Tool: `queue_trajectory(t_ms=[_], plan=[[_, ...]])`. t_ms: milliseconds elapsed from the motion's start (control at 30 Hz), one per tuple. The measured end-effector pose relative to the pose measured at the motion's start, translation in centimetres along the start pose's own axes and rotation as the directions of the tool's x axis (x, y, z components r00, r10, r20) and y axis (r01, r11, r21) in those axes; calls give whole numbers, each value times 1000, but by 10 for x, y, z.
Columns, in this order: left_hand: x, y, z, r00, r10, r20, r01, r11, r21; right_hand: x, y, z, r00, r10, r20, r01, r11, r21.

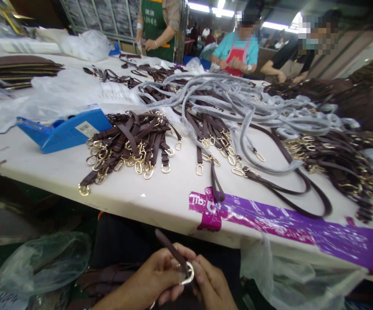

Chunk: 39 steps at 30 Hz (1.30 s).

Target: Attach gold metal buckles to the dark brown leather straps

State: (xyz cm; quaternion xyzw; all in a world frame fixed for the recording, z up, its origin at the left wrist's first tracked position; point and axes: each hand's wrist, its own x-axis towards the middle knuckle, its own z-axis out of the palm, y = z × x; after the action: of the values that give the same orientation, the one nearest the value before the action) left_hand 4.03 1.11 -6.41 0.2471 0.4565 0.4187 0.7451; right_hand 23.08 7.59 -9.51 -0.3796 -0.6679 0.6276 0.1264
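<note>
Close to my body, below the table edge, both hands meet at a dark brown strap (pixel 171 247) with a gold buckle (pixel 189 274). My left hand (pixel 163 273) pinches the strap beside the buckle, and the strap's free end sticks up past the fingers. On the other side, my right hand (pixel 212 280) has its fingers closed at the buckle's right edge. The lower part of the strap is hidden behind the hands. On the table ahead lies a heap of similar brown straps (pixel 134 135) with gold rings and buckles.
A blue tape dispenser (pixel 73 129) stands left of the heap. Grey-wrapped straps (pixel 218 92) sprawl across the table (pixel 121 196). Purple tape (pixel 270 219) covers its front edge. Plastic bags (pixel 53 262) hang low on both sides. Several people (pixel 238 51) work behind the table.
</note>
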Motion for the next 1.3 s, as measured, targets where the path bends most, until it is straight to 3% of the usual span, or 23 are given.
queue_trajectory(t_ms=[67, 200, 300, 367, 500, 600, 667, 733, 833, 967, 1033, 1300], plan=[[-4, 1, -3, 999, 31, -35, -30, 999, 25, -4, 7, 1, 999, 18, 39, -17, 999, -34], [-10, -3, -5, 994, 27, -104, 2, 964, 265, -16, 27, -6, 996, 15, -91, -34, 978, -208], [-9, -10, -4, 978, 74, -197, -16, 960, 280, -23, 39, -15, 994, -75, -82, 44, 940, -338], [-8, -14, -3, 970, 100, -223, -44, 968, 245, -22, 38, -20, 974, -220, -63, 169, 878, -448], [-4, -19, 4, 976, 124, -181, -71, 959, 273, -8, 6, -17, 848, -528, 45, 438, 649, -622], [-2, -17, 10, 987, 134, -88, -104, 954, 282, 7, -25, -6, 745, -634, 207, 566, 438, -698], [-1, -15, 12, 987, 150, -58, -129, 952, 279, 14, -38, -2, 702, -671, 241, 598, 371, -711], [-2, -14, 9, 981, 180, -71, -154, 948, 279, 16, -44, -2, 701, -686, 196, 609, 431, -666], [-5, -17, 1, 978, 170, -122, -134, 957, 256, 12, -44, -10, 740, -661, 127, 580, 530, -619], [-7, -24, -8, 975, 179, -132, -161, 977, 137, 2, -33, -22, 794, -592, 139, 487, 482, -729], [-8, -25, -10, 978, 167, -128, -156, 983, 94, -3, -29, -27, 799, -582, 153, 480, 464, -744], [-11, -25, -12, 978, 119, -171, -111, 992, 61, -10, -24, -42, 829, -526, 189, 501, 550, -668]])
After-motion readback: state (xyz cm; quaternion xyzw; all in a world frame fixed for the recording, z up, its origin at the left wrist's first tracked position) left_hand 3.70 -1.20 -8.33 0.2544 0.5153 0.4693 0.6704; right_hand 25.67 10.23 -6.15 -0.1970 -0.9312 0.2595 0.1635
